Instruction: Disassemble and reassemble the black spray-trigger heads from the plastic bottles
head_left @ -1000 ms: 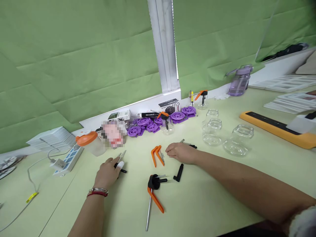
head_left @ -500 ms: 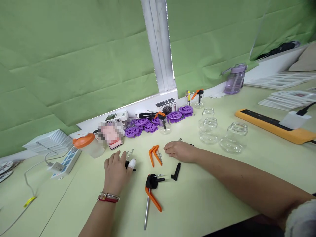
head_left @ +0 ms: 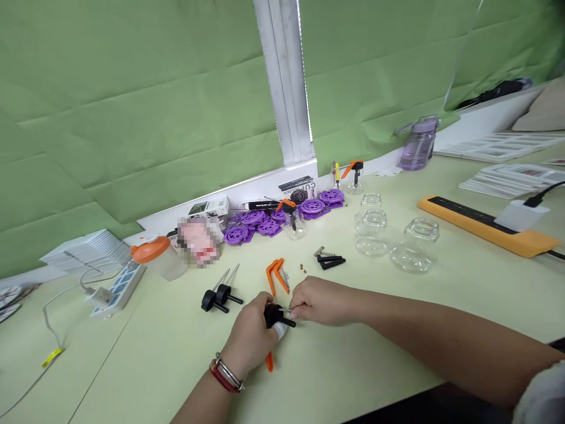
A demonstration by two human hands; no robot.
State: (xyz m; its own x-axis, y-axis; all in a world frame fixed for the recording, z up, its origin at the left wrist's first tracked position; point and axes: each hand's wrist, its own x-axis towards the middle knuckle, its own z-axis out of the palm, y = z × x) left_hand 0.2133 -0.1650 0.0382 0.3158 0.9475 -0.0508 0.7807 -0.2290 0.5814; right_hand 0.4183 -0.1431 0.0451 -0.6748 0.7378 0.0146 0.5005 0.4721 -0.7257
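My left hand (head_left: 248, 330) is closed around a black spray pump head (head_left: 272, 316), which has an orange lever (head_left: 269, 361) hanging below it. A white wrap covers my left thumb. My right hand (head_left: 320, 300) is pinched at the end of a thin metal rod (head_left: 285, 310) on that head; what else lies inside those fingers is hidden. Just beyond are two loose orange levers (head_left: 277, 275) with small metal pins (head_left: 286, 279). Two more black pump heads (head_left: 223, 293) with metal tubes lie to the left. Springs (head_left: 325, 253), black elbow pieces (head_left: 332, 262) and small brown bits (head_left: 303, 268) lie farther back.
Clear glass bottles (head_left: 414, 246) stand at the right, near an orange power strip (head_left: 489, 227). Purple round parts (head_left: 269, 227) line the wall. At the left are an orange-lidded cup (head_left: 165, 259) and a white-and-blue power strip (head_left: 119, 291).
My left hand has moved right from the two pump heads and taken hold of the third. My right hand has come back towards it from the springs. The black elbow piece near it is out of sight.
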